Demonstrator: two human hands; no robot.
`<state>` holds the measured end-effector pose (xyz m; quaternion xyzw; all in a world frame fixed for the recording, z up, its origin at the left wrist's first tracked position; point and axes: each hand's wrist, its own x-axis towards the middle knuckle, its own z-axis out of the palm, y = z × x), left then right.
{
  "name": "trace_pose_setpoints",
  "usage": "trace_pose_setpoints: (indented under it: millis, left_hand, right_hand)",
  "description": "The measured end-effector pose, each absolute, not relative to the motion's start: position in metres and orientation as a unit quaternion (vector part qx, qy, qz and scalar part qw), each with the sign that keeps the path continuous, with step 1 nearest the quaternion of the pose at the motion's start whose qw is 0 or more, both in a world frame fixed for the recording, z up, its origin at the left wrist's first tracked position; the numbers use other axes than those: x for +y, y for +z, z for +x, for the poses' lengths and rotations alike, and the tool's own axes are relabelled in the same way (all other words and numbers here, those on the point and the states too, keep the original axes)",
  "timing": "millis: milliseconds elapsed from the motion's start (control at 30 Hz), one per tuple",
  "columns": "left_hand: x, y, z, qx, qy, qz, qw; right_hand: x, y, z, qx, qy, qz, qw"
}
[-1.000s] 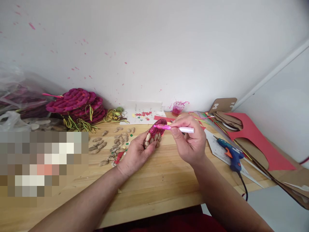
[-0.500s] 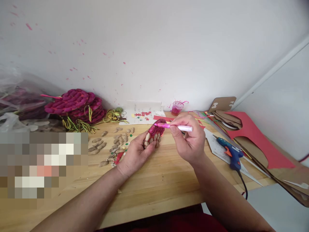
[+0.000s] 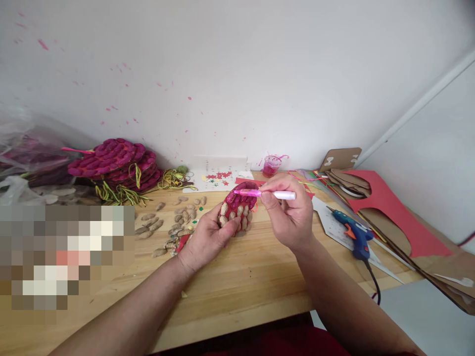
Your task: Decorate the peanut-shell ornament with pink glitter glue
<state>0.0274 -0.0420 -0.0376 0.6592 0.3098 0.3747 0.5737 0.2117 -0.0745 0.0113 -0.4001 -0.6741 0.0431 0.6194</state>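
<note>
My left hand (image 3: 213,230) grips a round red piece covered with peanuts (image 3: 240,210), thumb on its front. The peanuts along its top are wet magenta, while those lower down are plain tan. Between the thumb and fingers of my right hand (image 3: 291,212) is a paintbrush (image 3: 285,195) with a white handle, its pink-stained end pointing left. The brush tip lies at the magenta peanuts on the upper part of the piece. Loose unpainted peanuts (image 3: 185,215) are scattered on the table left of my left hand.
A plastic cup of magenta paint (image 3: 272,167) stands by the wall. A stack of magenta peanut-covered pieces (image 3: 115,160) sits at the back left. On the right lie a blue glue gun (image 3: 352,230), red card (image 3: 393,207) and cardboard. Paper with small stars (image 3: 218,183) rests behind my hands.
The peanut-covered piece has turned so more of its front faces me, and more of the top peanuts show magenta. The brush has shifted slightly left along them.
</note>
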Motion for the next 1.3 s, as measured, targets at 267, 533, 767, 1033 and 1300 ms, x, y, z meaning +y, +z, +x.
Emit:
trace_pose_setpoints:
  millis: [267, 533, 767, 1033, 1300]
  left_hand:
    - [-0.0421, -0.0364, 0.0295, 0.282, 0.373, 0.623, 0.627]
    - [-0.0410, -0.0401, 0.0294, 0.274, 0.375, 0.620, 0.633]
    - [-0.0429, -0.0373, 0.0295, 0.288, 0.369, 0.617, 0.633]
    - [-0.0410, -0.0397, 0.0289, 0.291, 0.369, 0.626, 0.622]
    - [-0.0409, -0.0405, 0.0289, 0.279, 0.367, 0.613, 0.642]
  right_hand:
    - [-0.0744, 0.0118, 0.2098, -0.679, 0.011, -0.406, 0.612]
    - [-0.0752, 0.0110, 0.2096, -0.681, 0.029, -0.396, 0.616]
    - [-0.0746, 0.0101, 0.2100, -0.681, 0.005, -0.420, 0.600]
    - [-0.0765, 0.0120, 0.2086, -0.695, 0.012, -0.408, 0.592]
    - [-0.0749, 0.0134, 0.2124, -0.695, 0.017, -0.404, 0.594]
